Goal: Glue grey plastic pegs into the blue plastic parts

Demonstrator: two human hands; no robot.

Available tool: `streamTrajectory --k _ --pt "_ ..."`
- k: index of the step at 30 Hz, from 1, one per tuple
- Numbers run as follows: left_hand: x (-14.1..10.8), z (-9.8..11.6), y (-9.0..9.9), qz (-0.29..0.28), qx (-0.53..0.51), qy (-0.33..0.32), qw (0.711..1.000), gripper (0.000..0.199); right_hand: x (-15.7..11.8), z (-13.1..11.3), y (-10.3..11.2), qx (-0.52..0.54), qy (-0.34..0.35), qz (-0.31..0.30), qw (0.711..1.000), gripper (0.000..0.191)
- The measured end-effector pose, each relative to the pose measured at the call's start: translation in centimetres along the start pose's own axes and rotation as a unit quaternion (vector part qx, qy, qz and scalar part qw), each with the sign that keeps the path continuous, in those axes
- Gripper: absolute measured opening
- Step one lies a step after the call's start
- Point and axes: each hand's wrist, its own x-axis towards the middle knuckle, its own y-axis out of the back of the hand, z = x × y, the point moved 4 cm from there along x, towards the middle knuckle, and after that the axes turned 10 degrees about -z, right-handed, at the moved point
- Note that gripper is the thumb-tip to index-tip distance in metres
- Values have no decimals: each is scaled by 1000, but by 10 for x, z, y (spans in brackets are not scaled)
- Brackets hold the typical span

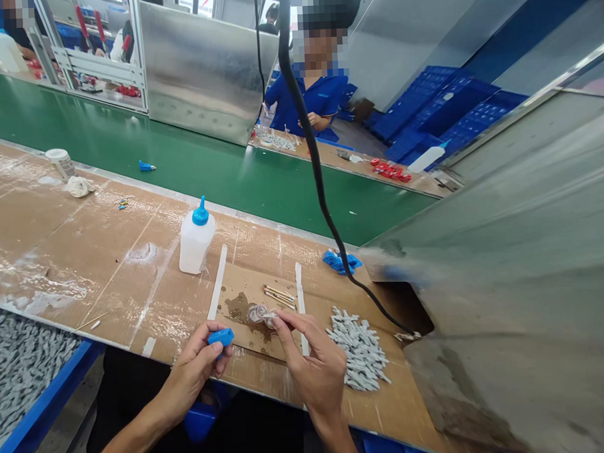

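My left hand (200, 358) is closed around a small blue plastic part (221, 337), held above the table's near edge. Between the thumb and fingers of my right hand (312, 349) is a small grey piece (270, 315), pinched right by a small clear round dish (256, 313). Whether the piece touches the dish I cannot tell. The dish stands on a wet-stained cardboard sheet (244, 282), beside several cotton swabs (280, 295). To the right of my right hand lies a heap of small grey parts (360, 351).
A white squeeze bottle with a blue cap (197, 244) stands behind the cardboard. A black cable (320, 179) hangs down across the right side. Beyond runs a green conveyor belt (203, 157), with a co-worker (309, 96) across it. A blue crate of grey parts (28, 372) is at lower left.
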Motion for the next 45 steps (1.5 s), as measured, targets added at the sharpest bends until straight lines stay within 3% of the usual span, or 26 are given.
streamTrajectory --k 10,16,26,31,35,40,45 --pt "5 -1 -1 -2 1 -21 1000 25 -19 -8 -5 134 -93 8 987 19" --pt "5 1 -6 -11 26 -21 999 25 -22 -30 -18 178 -83 -23 980 20" --pt "-1 1 -7 -25 107 -27 994 20 -22 -40 -28 211 -74 -26 974 23" --pt "-15 14 -5 34 266 -64 961 24 -27 -43 -33 231 -80 -52 968 24" --pt "-17 21 -4 -4 318 -85 944 25 -31 -45 -33 232 -60 -79 968 27" --pt "-20 29 -9 -57 410 -146 899 26 -35 -52 -32 224 -11 -88 970 33" --pt "-25 26 -11 -71 400 -152 901 24 -37 -61 -29 225 26 -68 972 42"
